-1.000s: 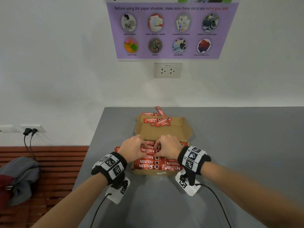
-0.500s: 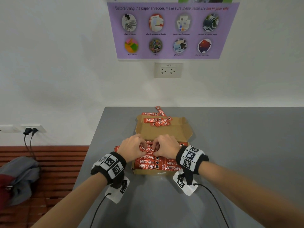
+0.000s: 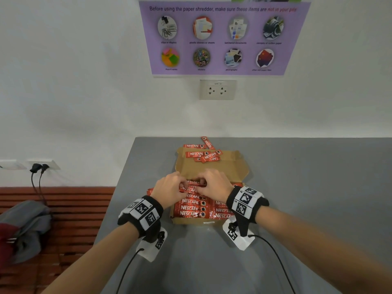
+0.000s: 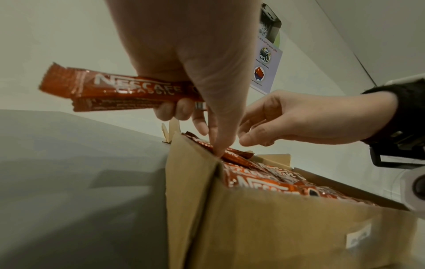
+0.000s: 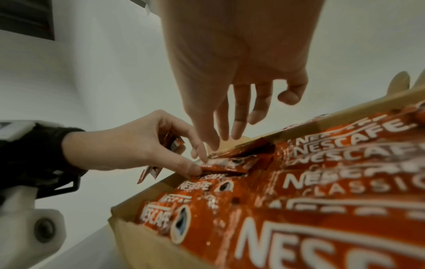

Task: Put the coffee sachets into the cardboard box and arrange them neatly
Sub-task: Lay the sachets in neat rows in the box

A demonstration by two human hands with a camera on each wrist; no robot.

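Observation:
An open cardboard box (image 3: 191,221) sits on the grey table, packed with rows of red Nescafe sachets (image 3: 191,207). Its lid (image 3: 214,168) lies flat behind it. Several loose sachets (image 3: 203,155) lie on the lid and just beyond it. My left hand (image 3: 180,185) is over the box's far left part. It grips two sachets (image 4: 128,92) in its curled fingers and pinches another sachet (image 5: 220,165) in the box between thumb and forefinger. My right hand (image 3: 204,181) hovers beside it, its fingers (image 5: 236,125) hanging loosely over the far wall, holding nothing.
The table's left edge (image 3: 118,187) drops to a slatted wooden bench (image 3: 63,209) with grey cloth (image 3: 25,225) on it. A white wall with a socket (image 3: 217,89) and a purple poster (image 3: 222,37) rises behind the table. Wrist-camera cables (image 3: 273,251) trail toward me.
Both hands have crept slightly toward the far side of the box, staying close together over the sachets. The loose sachets on the lid have not moved.

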